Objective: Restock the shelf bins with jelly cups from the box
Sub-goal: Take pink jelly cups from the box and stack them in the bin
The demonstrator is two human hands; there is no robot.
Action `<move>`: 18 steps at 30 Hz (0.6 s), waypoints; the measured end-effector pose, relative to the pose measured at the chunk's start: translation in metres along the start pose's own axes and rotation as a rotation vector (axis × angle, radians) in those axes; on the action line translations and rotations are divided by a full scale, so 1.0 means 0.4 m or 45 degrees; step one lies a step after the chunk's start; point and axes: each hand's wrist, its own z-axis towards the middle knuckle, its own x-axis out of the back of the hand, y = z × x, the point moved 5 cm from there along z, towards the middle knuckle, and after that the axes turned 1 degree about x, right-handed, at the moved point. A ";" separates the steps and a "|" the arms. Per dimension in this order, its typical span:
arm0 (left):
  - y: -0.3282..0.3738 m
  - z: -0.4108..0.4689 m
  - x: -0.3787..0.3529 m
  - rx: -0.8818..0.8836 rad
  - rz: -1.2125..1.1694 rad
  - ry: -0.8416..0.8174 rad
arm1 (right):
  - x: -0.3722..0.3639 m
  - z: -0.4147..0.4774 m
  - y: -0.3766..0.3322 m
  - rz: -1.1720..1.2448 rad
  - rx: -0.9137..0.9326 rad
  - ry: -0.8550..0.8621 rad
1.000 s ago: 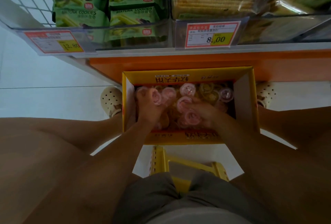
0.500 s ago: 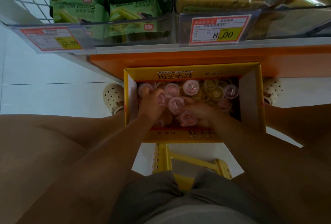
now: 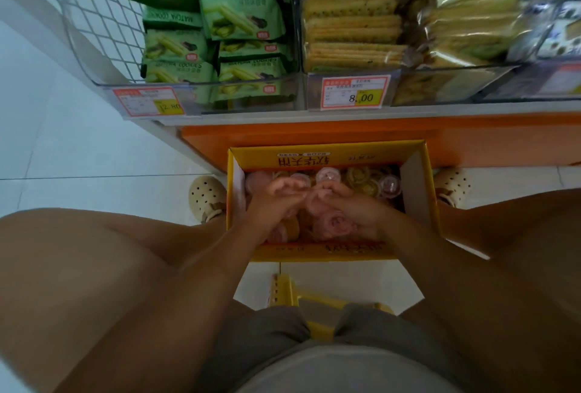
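One yellow cardboard box (image 3: 327,156), top open, sits on pale floor tile between my two perforated shoes (image 3: 206,196), against the orange shelf base. Inside are the jelly cups (image 3: 390,186): small round plastic tubs with flat film lids, pink at left and middle, yellowish at back right, heaped too thick for a sure count. Both forearms reach down into the box. My right hand (image 3: 358,213) is cupped, fingers bent round a cluster of pink cups. My left hand (image 3: 273,204) is just beside it, fingers curled and blurred; I cannot tell what it has. Above, the clear plastic shelf bins (image 3: 188,86) hold green cookie packets (image 3: 242,15) and stacked crackers (image 3: 352,27), with two readable price tags (image 3: 355,92). One yellow stool (image 3: 292,295) is under me.
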 end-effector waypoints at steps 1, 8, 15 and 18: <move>0.011 -0.010 0.000 -0.013 -0.035 -0.027 | -0.001 -0.019 -0.009 -0.020 0.019 0.004; 0.088 -0.105 -0.013 -0.091 -0.237 -0.100 | -0.035 -0.144 -0.083 -0.044 0.257 0.039; 0.163 -0.159 0.017 -0.170 -0.366 0.010 | -0.070 -0.240 -0.140 -0.004 0.400 0.062; 0.228 -0.189 0.026 -0.235 -0.303 0.030 | -0.069 -0.269 -0.182 0.017 0.442 0.189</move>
